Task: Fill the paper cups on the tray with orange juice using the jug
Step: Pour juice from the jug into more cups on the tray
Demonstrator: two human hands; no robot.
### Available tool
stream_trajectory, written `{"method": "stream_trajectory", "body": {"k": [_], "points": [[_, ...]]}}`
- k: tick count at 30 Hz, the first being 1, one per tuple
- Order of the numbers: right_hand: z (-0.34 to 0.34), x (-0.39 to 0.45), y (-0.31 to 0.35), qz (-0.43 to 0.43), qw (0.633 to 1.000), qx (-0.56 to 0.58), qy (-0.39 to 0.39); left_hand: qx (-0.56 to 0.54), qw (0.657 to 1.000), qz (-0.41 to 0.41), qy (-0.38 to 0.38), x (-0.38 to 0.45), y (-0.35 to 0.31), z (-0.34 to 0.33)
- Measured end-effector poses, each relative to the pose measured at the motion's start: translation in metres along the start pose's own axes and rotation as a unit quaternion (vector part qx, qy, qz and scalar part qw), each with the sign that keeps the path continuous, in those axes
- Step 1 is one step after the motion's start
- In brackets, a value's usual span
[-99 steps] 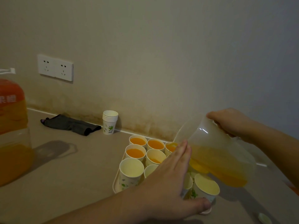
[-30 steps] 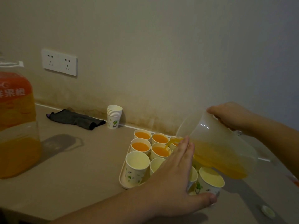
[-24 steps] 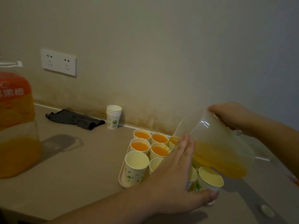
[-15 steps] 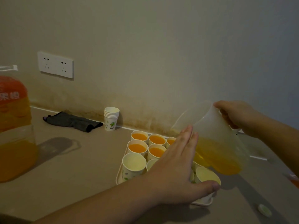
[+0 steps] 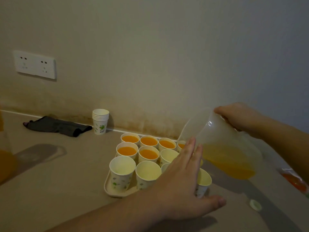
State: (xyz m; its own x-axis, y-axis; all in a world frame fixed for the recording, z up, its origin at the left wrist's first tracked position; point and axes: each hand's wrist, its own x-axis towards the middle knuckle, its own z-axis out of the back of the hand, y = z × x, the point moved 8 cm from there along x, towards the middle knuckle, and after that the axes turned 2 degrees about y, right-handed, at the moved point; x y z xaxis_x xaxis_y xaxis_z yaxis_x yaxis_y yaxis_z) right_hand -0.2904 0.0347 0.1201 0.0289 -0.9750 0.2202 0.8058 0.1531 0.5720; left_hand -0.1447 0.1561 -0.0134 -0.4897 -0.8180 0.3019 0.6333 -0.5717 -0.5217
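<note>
From the head view, the tray [image 5: 108, 190] sits toward the back edge of the counter [image 5: 58, 190], close to the wall, packed with paper cups. Five cups in the two rows nearest the wall hold juice, such as the filled cup [image 5: 126, 151] at the tray's left edge; a sixth at the back row's right end shows orange behind the fingers. The front cups, like the empty cup [image 5: 122, 167] at the near left corner, are dry.

The right hand [image 5: 240, 118] is wrapped around the rim and handle side of the translucent jug [image 5: 222, 148], carried in the air over the tray's right side. The jug's long axis lies tilted, mouth pointing left and down toward the back rows, base up to the right, juice pooled low. I see no stream leaving it.

The left hand [image 5: 182, 183] is spread flat, fingers together and thumb out, over the tray's right cups, probably to steady them; whether it touches them I cannot tell
</note>
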Motion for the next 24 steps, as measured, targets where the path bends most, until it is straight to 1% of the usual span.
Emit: {"method": "stream_trajectory", "body": {"k": [4,8,12,20,24], "points": [[-0.002,0.0,-0.007,-0.016,0.999,-0.043,0.012,-0.002,1.0,0.0,0.007,0.001,0.001,-0.01],[-0.005,-0.001,-0.002,0.009,0.997,-0.081,0.018,-0.004,1.0,0.005,0.017,0.0,0.003,-0.019],[-0.008,-0.002,-0.002,0.002,0.996,-0.088,0.03,-0.007,1.0,0.011,0.025,0.0,0.005,-0.023],[-0.009,-0.004,0.001,0.008,0.997,-0.072,0.019,-0.009,1.0,0.009,0.023,-0.002,0.006,-0.024],[-0.01,-0.004,0.004,0.013,0.995,-0.093,0.023,-0.011,1.0,0.004,0.021,-0.001,0.006,-0.025]]}}
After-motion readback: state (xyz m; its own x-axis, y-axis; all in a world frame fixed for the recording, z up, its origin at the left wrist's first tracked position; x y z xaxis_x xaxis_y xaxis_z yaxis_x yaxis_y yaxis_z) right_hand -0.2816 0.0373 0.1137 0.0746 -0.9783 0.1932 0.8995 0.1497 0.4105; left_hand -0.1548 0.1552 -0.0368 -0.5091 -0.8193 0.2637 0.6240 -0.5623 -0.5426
